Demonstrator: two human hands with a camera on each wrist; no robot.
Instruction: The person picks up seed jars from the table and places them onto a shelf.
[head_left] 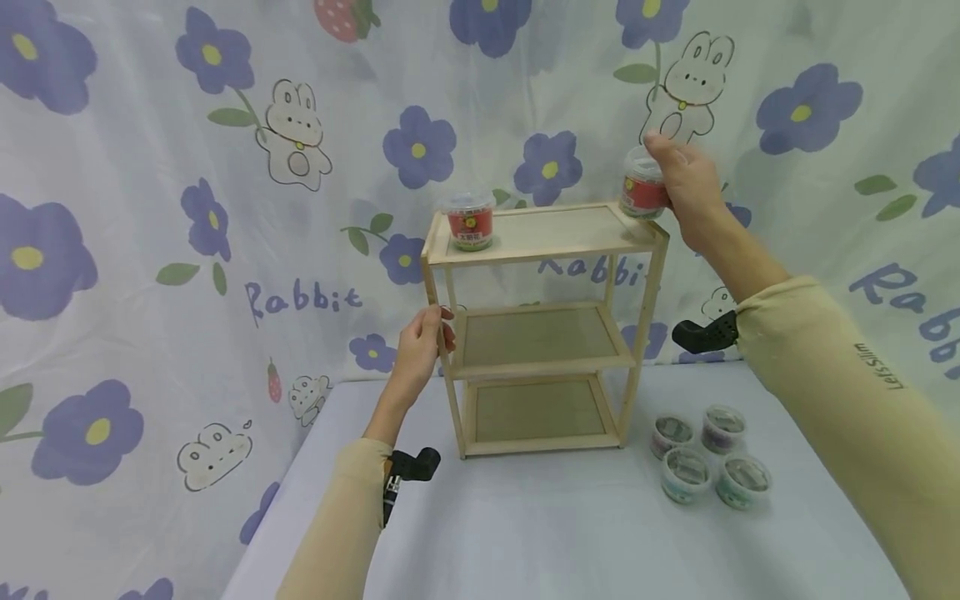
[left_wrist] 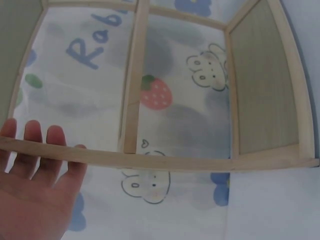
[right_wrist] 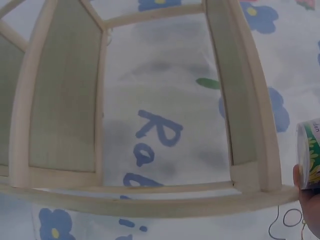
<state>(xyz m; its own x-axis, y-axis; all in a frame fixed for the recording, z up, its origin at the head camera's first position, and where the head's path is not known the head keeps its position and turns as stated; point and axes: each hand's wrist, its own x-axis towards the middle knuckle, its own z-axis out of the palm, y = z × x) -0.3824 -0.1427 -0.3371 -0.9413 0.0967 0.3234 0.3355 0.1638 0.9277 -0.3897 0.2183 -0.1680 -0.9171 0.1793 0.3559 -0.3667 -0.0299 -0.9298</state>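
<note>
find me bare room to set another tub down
The top shelf is bare between the standing tub and the tub in the right hand. The middle shelf and bottom shelf look bare. The table is open before the rack, between the left sleeve and the four tubs. It's crowded among those four.

The rack [head_left: 540, 337] was smooth, matt wood; the tubs [head_left: 470, 223], clear, glossy plastic; the curtain [head_left: 480, 83] and sleeves [head_left: 840, 375] looked like matt cloth.
</note>
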